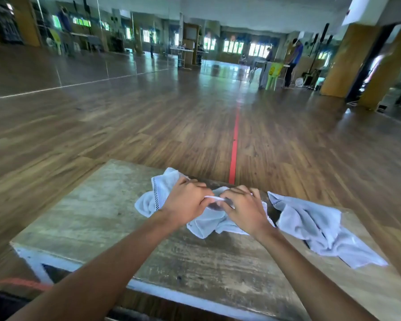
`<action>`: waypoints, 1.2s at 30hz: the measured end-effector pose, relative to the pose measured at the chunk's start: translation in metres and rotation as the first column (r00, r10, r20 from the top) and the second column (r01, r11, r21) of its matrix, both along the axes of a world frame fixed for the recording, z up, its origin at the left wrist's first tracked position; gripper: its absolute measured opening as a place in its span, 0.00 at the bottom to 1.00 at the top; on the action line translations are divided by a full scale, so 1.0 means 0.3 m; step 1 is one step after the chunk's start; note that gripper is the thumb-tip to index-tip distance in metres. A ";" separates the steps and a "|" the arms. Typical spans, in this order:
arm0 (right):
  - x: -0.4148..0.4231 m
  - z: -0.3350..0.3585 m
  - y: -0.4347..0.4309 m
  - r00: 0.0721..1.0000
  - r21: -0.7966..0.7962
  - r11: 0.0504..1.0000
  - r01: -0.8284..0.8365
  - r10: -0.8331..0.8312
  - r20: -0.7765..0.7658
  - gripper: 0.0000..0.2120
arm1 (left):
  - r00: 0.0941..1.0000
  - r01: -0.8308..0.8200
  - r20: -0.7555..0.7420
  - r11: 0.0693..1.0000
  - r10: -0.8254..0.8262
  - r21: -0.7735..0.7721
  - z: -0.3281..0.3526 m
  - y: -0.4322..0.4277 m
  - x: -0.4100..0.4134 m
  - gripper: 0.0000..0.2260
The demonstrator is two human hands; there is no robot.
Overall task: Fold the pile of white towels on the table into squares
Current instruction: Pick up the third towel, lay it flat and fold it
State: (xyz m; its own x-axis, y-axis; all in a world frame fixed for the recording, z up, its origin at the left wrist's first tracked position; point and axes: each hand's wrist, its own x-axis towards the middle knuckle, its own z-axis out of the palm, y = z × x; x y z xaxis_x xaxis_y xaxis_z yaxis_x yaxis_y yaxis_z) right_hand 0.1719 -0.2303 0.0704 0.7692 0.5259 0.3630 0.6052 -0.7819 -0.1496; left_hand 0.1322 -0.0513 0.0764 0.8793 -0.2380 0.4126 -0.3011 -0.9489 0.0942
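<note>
Reaching forward from 6 o'clock, two bare forearms are stretching over a worn wooden table (90, 228) with a white-painted near edge. The left hand (185, 203) and the right hand (243, 210) are meeting almost knuckle to knuckle close to the table's far edge. Both hands are curling their fingers and thumbs, pinching a thin edge of a white towel (208, 222) between them. The rest of that towel is lying crumpled on the table beneath the hands.

At 9 o'clock from the left hand, a bunched fold with a checked trim (154, 193) is sitting on the table; whether it belongs to the same towel cannot be told. At 3 o'clock from the right hand, just beside it, a second white towel (322, 230) is lying rumpled and trailing toward 4 o'clock.

Beyond the table, a wood-plank floor (148, 126) is stretching away, with a red tape line (234, 144) running toward 12 o'clock. Far off at 1 o'clock, a yellow-green plastic chair (273, 72) is standing beside a blurred person (292, 61). At 2 o'clock, a yellow-brown pillar (347, 59) is rising.
</note>
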 end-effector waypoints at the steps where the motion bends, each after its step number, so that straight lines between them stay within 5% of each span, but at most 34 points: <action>1: -0.019 0.049 0.000 1.000 0.018 1.000 0.004 -0.004 0.012 0.12 | 1.000 -0.008 0.020 1.000 0.008 -0.008 0.053 0.003 -0.022 0.26; 10: -0.163 0.544 -0.011 0.996 0.103 0.995 -0.004 -0.005 0.091 0.04 | 0.984 -0.023 0.175 0.998 0.032 -0.056 0.535 0.042 -0.187 0.09; 16: -0.217 0.754 -0.085 1.000 0.045 0.999 0.003 -0.004 0.018 0.03 | 0.979 -0.043 0.196 0.996 0.056 -0.074 0.763 0.090 -0.280 0.07; 24: -0.269 0.773 -0.178 0.999 0.059 0.998 0.015 -0.012 -0.052 0.04 | 0.983 -0.027 0.178 0.990 0.051 -0.139 0.865 0.133 -0.373 0.06; 30: -0.297 0.706 -0.197 0.911 0.339 0.936 -0.089 0.214 -0.351 0.05 | 0.987 0.044 0.163 0.973 -0.006 -0.226 0.883 0.122 -0.396 0.06; 33: -0.317 0.669 -0.211 0.857 0.342 0.932 -0.121 0.272 -0.437 0.04 | 0.987 0.059 0.158 0.973 -0.024 -0.223 0.886 0.125 -0.404 0.06; 36: -0.329 0.639 -0.250 0.815 0.287 0.947 -0.143 0.277 -0.509 0.14 | 0.990 0.055 0.141 0.972 -0.023 -0.227 0.892 0.151 -0.408 0.06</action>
